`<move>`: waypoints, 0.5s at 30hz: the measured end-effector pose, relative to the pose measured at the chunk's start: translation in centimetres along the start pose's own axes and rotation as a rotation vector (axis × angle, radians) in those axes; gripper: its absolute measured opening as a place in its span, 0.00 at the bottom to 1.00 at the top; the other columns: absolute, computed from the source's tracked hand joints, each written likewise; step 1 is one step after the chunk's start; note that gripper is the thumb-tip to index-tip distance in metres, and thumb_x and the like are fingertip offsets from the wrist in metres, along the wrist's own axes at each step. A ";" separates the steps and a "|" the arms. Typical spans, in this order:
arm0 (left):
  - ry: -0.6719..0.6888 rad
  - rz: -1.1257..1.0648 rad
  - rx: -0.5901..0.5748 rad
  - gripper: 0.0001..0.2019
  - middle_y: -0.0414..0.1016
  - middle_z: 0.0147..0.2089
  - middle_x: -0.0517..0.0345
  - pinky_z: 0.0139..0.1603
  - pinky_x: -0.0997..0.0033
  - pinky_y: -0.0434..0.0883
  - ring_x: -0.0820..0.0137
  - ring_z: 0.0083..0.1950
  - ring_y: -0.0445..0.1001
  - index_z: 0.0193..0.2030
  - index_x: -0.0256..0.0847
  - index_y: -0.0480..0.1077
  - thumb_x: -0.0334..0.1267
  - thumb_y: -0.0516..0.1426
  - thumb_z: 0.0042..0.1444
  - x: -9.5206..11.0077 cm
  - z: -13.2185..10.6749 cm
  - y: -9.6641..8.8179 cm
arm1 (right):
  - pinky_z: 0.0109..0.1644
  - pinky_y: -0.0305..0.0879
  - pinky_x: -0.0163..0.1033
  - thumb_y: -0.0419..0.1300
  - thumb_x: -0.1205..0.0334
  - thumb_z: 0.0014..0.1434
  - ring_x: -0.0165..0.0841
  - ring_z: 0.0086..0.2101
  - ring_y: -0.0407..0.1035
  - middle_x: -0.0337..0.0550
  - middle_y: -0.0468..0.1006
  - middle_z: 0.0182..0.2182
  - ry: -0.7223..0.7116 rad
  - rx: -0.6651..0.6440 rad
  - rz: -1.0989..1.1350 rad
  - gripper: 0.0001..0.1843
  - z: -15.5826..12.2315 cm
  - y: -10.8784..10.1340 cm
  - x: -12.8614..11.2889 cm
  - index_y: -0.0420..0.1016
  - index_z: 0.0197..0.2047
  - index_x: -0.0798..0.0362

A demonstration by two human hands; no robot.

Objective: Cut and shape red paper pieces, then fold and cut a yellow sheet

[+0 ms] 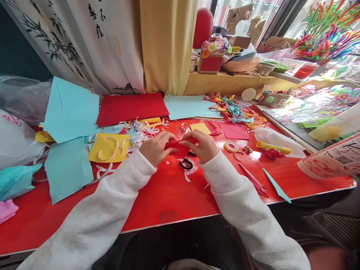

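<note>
At the middle of the red table point(168, 195), I see the left hand point(155, 148) and the right hand point(203, 145) facing each other, each with its fingers pinched closed on one end of a small piece of red paper point(180, 147). The paper is held just above the tabletop; its long axis runs side to side across my view, one end pointing at each hand, lying nearly level. It looks thin, matte and folded, though I cannot tell how many layers. Just below it, black scissors point(186, 164) lie on the glossy table among white paper scraps. To the left a yellow sheet point(109, 147) carries curled white strips, beside flat light blue sheets point(70, 110) and a neat stack of red sheets point(131, 107). To the right lie a yellow glue stick point(274, 147) and a small ring of tape point(231, 146). Farther back, a woven basket point(274, 99) holds small flowers, a red box point(211, 62) is topped with a bunch of colourful flowers, and a shallow bowl point(240, 65) sits beside it; what is in the bowl I cannot make out.
</note>
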State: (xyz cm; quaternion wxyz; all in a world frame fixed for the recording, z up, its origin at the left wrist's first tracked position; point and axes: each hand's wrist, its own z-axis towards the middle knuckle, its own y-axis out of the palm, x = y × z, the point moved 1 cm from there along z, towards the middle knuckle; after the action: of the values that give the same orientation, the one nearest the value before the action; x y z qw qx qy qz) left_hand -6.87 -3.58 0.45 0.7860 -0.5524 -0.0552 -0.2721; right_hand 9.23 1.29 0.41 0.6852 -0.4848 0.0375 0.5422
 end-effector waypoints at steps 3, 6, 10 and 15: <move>0.024 0.051 0.045 0.10 0.70 0.37 0.60 0.32 0.76 0.64 0.73 0.35 0.69 0.39 0.41 0.61 0.37 0.53 0.49 0.2 -0.2 0.3 | 0.31 0.62 0.33 0.54 0.53 0.51 0.27 0.25 0.64 0.39 0.70 0.24 0.048 0.012 -0.002 0.13 0.0 -0.1 0.3 0.68 0.30 0.55; 0.030 0.044 0.075 0.06 0.71 0.33 0.63 0.32 0.77 0.64 0.75 0.33 0.70 0.37 0.41 0.62 0.36 0.51 0.51 -0.1 -0.2 0.4 | 0.35 0.61 0.37 0.58 0.49 0.45 0.31 0.31 0.64 0.43 0.69 0.31 -0.076 0.007 -0.117 0.19 0.0 -0.2 0.5 0.67 0.34 0.55; 0.118 0.098 0.127 0.07 0.70 0.35 0.61 0.34 0.77 0.64 0.75 0.35 0.70 0.37 0.42 0.65 0.39 0.49 0.54 -0.5 -0.2 0.3 | 0.39 0.58 0.40 0.56 0.49 0.49 0.35 0.35 0.60 0.43 0.68 0.30 -0.159 0.064 -0.328 0.14 0.0 -0.3 0.9 0.69 0.28 0.52; 0.149 0.138 0.233 0.09 0.71 0.36 0.59 0.34 0.77 0.64 0.75 0.35 0.70 0.40 0.39 0.63 0.38 0.50 0.53 -0.4 -0.3 0.4 | 0.39 0.56 0.40 0.54 0.49 0.50 0.35 0.36 0.61 0.43 0.69 0.31 -0.124 0.059 -0.349 0.15 -0.2 -0.1 1.0 0.70 0.33 0.51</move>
State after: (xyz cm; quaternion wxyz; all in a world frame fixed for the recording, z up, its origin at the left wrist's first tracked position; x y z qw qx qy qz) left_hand -7.07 -3.61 -0.10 0.8636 -0.4381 0.0104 -0.2495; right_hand 9.79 1.83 -0.19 0.7839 -0.4292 -0.0733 0.4426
